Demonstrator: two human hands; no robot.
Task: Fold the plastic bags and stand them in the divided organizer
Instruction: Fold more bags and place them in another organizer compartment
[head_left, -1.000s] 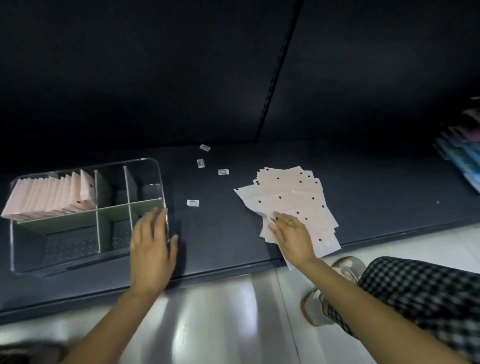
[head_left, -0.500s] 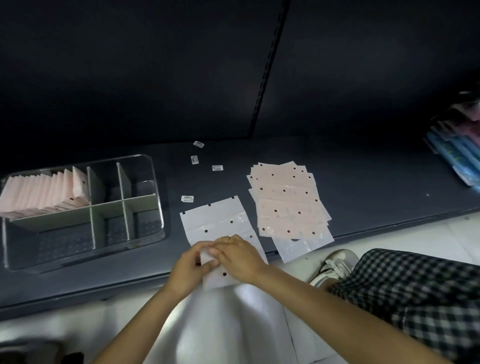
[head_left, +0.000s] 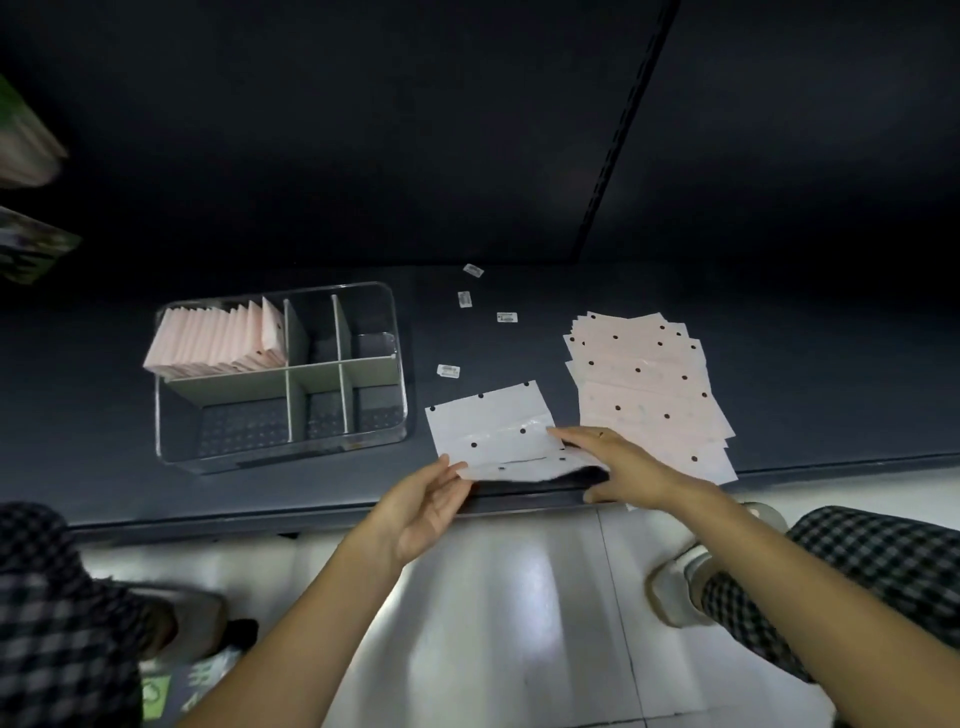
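Observation:
A white plastic bag (head_left: 488, 421) with black dots lies on the dark shelf near its front edge. Its near flap is lifted off the shelf. My left hand (head_left: 426, 504), palm up, pinches the flap's left corner. My right hand (head_left: 618, 465) holds the flap's right end, with straight fingers on top and the thumb below. The clear divided organizer (head_left: 400, 395) stands to the left. Several folded pink bags (head_left: 218, 343) stand in its back left compartment; the other compartments hold nothing. A stack of flat pink dotted bags (head_left: 649, 384) lies to the right.
Several small white labels (head_left: 448, 370) lie scattered on the dark shelf (head_left: 805, 374) behind the bag. The shelf's front edge runs just under my hands, with white floor below. My checked trouser legs and shoes (head_left: 680, 587) are at both sides.
I drew one bag from the stack to the front of the shelf. My left hand left the organizer. Both hands have spread apart along the bag's near edge and lifted it.

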